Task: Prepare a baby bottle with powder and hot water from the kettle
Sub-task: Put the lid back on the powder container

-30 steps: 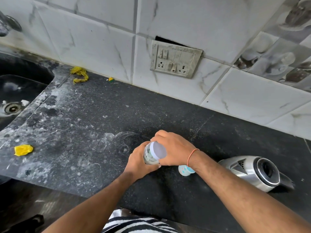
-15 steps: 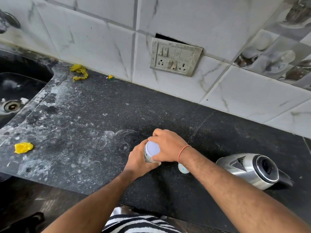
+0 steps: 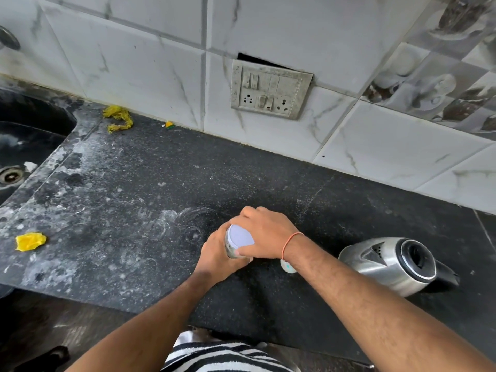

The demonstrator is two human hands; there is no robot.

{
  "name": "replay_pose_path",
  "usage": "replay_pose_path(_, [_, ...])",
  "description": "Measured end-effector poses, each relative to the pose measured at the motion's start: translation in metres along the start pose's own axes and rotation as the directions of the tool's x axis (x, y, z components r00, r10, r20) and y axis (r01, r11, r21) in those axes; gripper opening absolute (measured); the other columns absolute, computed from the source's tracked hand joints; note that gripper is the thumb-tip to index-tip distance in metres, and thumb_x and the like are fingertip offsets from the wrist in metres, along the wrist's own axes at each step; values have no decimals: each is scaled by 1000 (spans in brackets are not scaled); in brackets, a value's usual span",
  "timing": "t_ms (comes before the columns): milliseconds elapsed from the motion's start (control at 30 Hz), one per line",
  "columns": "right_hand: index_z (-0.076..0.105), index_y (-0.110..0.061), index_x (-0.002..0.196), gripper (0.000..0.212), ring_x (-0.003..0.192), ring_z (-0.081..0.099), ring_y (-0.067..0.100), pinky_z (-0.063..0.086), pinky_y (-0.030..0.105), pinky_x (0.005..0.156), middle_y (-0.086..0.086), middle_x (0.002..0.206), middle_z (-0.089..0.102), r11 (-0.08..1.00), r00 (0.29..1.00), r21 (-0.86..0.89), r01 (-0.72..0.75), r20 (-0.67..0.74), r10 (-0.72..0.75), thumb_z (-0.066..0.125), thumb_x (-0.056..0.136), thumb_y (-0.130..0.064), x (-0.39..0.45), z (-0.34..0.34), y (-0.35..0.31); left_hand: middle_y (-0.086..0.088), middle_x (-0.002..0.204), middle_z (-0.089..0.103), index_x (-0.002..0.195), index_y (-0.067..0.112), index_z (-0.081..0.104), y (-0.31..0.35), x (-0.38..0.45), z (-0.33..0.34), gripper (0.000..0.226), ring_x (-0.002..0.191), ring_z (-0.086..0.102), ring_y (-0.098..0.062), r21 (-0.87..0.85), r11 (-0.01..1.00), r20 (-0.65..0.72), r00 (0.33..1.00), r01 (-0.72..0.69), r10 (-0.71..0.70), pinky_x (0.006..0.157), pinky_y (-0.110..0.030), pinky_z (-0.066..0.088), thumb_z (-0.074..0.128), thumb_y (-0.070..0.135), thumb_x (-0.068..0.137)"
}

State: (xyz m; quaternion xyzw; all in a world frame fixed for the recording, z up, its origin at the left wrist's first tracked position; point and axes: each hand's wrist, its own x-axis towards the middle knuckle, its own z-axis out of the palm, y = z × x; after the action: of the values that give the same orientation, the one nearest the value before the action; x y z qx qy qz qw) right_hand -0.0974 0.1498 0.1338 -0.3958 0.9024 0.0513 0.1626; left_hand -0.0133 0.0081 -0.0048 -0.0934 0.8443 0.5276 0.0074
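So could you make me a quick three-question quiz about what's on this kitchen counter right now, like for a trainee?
1. True or false: the kettle stands upright on the countertop.
2. What grips the white lid of the jar? A) left hand B) right hand C) neither
3. Fill in: the yellow scrap near the counter's front edge lies to the ____ of both hands.

Key: 1 false, it lies on its side. 2 B; the left hand holds the jar's body. 3 left.
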Motion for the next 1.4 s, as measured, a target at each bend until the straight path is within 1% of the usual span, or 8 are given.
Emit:
replay_pose_path(100, [59,-28,135,80,114,59,24,54,41,77,-7,127,57,994,995,-47,-94,-34,93,63,81,-87,2,3,-1,25,123,69,137,48,52,1,1,-1,89,114,67,-2,0,1000,9,1000,-1,1,94,-42,61,98,50,61])
replay_pose_path(233, [43,-41,156,82,119,55,21,56,40,78,-16,149,48,997,997,-15,79,-21,-79,76,84,-62,-1,-2,5,23,128,66,142,44,50,0,1,-1,96,119,65,-4,21,1000,10,1000,5,-5,100,-43,59,96,57,58])
replay_pose_path(467, [60,-31,135,67,109,62,23,53,38,70,-7,125,58,995,997,-100,-18,-71,11,77,81,-66,2,-3,-2,24,131,65,147,47,48,-1,2,-2,104,123,63,-5,37,999,45,999,27,-29,104,-44,58,98,56,55])
replay_pose_path(700, [58,-25,145,69,116,64,27,60,45,85,1,131,60,999,999,-29,14,-52,-15,81,86,-53,0,2,3,25,133,65,148,48,48,-4,2,-1,103,124,63,-4,40,999,37,999,-7,6,105,-44,57,98,53,58])
replay_pose_path(933, [51,-26,160,79,137,54,26,58,48,97,-7,160,51,995,978,94,-31,-203,50,79,89,-51,-17,24,3,26,129,67,141,59,46,-5,4,-4,98,122,66,-4,34,999,38,999,-38,37,100,-45,60,101,48,60])
replay_pose_path(1133, [77,-19,126,34,108,67,19,57,32,94,-6,122,74,939,701,343,23,-675,229,80,98,-38,-90,60,6,24,143,63,153,44,46,-16,6,-3,110,136,60,-8,46,998,57,998,-30,28,115,-42,53,104,48,59])
replay_pose_path(1267, [79,-21,113,19,93,68,14,57,32,83,-11,103,73,807,564,580,-108,-633,531,83,97,-31,-159,105,30,19,143,57,160,28,43,-12,4,0,117,137,52,-9,65,998,53,999,8,-11,115,-29,42,109,32,63])
replay_pose_path(1400, [72,-33,96,15,81,69,9,55,24,73,-10,90,71,504,346,838,-209,-418,840,86,92,-27,-221,152,38,15,142,56,162,22,41,-5,-3,1,118,134,50,-8,56,997,43,998,53,-56,113,-26,40,108,25,65])
